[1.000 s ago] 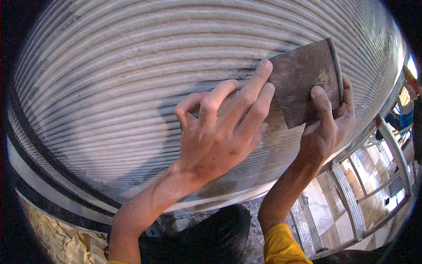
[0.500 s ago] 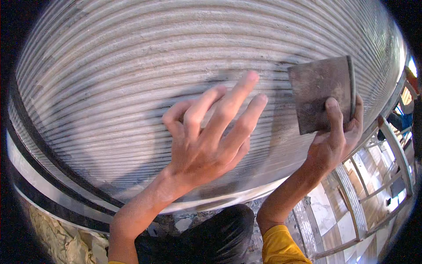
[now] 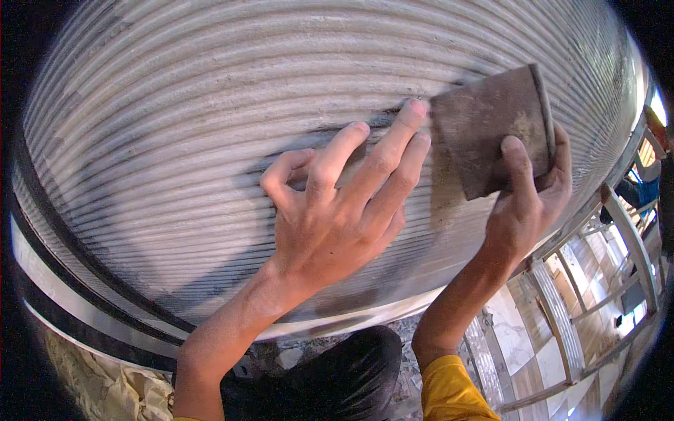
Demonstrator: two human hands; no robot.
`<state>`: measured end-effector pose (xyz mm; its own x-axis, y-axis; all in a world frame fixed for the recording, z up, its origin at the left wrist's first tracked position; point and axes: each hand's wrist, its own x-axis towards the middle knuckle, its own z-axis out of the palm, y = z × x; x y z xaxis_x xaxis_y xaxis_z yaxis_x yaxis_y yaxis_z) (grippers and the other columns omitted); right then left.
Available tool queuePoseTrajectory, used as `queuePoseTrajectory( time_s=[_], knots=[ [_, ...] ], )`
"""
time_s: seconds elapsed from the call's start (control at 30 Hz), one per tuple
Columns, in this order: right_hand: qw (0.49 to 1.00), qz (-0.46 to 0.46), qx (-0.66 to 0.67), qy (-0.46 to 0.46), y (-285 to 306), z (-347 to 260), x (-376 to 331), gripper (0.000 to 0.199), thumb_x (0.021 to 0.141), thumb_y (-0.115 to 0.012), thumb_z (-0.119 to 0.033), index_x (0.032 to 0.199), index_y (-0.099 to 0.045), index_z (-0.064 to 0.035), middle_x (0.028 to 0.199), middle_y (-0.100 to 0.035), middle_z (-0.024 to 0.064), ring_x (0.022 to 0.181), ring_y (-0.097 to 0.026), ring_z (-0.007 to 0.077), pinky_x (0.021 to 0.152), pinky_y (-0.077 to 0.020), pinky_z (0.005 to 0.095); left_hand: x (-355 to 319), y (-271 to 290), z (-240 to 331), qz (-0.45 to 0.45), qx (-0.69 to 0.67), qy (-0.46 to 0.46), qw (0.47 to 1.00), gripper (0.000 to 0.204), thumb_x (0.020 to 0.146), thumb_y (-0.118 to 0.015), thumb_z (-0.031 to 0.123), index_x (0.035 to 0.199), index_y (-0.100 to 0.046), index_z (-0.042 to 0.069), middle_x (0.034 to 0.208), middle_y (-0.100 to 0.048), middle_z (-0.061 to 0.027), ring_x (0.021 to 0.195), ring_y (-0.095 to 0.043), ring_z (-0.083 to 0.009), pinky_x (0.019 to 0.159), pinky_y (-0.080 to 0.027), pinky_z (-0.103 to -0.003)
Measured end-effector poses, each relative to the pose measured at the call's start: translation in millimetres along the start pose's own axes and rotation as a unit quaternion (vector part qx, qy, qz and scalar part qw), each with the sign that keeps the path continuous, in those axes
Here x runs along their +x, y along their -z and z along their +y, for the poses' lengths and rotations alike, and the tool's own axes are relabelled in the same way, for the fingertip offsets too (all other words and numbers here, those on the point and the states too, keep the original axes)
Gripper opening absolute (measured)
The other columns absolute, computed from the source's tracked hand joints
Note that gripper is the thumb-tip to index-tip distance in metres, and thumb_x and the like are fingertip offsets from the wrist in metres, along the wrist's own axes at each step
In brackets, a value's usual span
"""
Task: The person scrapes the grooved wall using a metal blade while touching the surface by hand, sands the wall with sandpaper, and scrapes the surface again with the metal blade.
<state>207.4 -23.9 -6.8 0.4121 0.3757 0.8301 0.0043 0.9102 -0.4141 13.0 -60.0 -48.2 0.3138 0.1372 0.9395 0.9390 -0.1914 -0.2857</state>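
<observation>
A ribbed grey-white wall surface (image 3: 210,126) with fine horizontal grooves fills most of the view. My left hand (image 3: 337,210) rests flat on it, fingers spread, fingertips close to a dark rectangular sheet of abrasive paper (image 3: 484,126). My right hand (image 3: 526,196) grips that sheet from below, thumb on its face, and presses it against the wall at the upper right. A darker smudged patch lies on the grooves under and left of the sheet.
A pale band and dark trim (image 3: 63,295) run along the wall's lower edge. Crumpled paper (image 3: 98,386) lies at the bottom left. Metal scaffold rails (image 3: 618,231) and a tiled floor far below show at the right; a person in blue (image 3: 635,189) stands there.
My right hand slid the abrasive sheet right and then back left along the grooves. My left hand moved a little left and then right again, fingertips back near the sheet.
</observation>
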Motion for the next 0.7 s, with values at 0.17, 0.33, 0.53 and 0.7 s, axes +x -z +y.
queuePoseTrajectory(
  time_s=[0.17, 0.33, 0.53, 0.7],
  knots=[
    [0.999, -0.046, -0.008, 0.013, 0.3, -2.7, 4.1, 0.046, 0.080, -0.082, -0.006, 0.121, -0.062, 0.0060, 0.102, -0.071, 0.0099, 0.092, -0.067, 0.0155, 0.089, -0.0513, 0.0272, 0.2, -1.4, -0.1, 0.014, 0.013, -0.008, 1.000, 0.058, 0.074, -0.073, 0.028, 0.131, -0.065, 0.024, 0.151, -0.053, 0.0114, 0.121, -0.042, -0.0204, 0.099, -0.025, -0.045],
    [1.000, -0.001, -0.027, 0.000, -2.7, -6.5, 7.6, 0.047, 0.080, -0.082, -0.008, 0.120, -0.062, 0.0054, 0.102, -0.071, 0.0090, 0.092, -0.067, 0.0149, 0.088, -0.0516, 0.0274, 0.3, -0.1, 0.1, 0.004, 0.013, -0.003, 1.000, 0.057, 0.074, -0.073, 0.028, 0.130, -0.065, 0.024, 0.152, -0.052, 0.0113, 0.121, -0.042, -0.0205, 0.098, -0.026, -0.045],
    [0.997, -0.070, -0.003, 0.012, -9.6, -6.9, 6.2, 0.044, 0.081, -0.082, -0.006, 0.119, -0.063, 0.0046, 0.100, -0.071, 0.0080, 0.090, -0.066, 0.0135, 0.085, -0.0520, 0.0264, -0.8, 1.6, -0.9, -0.005, -0.013, 0.015, 1.000, 0.056, 0.074, -0.073, 0.027, 0.129, -0.064, 0.023, 0.153, -0.051, 0.0083, 0.120, -0.044, -0.0209, 0.098, -0.027, -0.044],
    [0.999, -0.002, -0.035, -0.010, -13.3, -12.0, 3.7, 0.043, 0.082, -0.081, -0.006, 0.119, -0.062, 0.0050, 0.101, -0.070, 0.0079, 0.089, -0.066, 0.0128, 0.084, -0.0515, 0.0252, -2.7, 1.4, -2.4, 0.016, -0.017, -0.008, 1.000, 0.053, 0.075, -0.072, 0.027, 0.126, -0.063, 0.021, 0.152, -0.053, 0.0048, 0.119, -0.045, -0.0212, 0.098, -0.028, -0.044]
  ],
)
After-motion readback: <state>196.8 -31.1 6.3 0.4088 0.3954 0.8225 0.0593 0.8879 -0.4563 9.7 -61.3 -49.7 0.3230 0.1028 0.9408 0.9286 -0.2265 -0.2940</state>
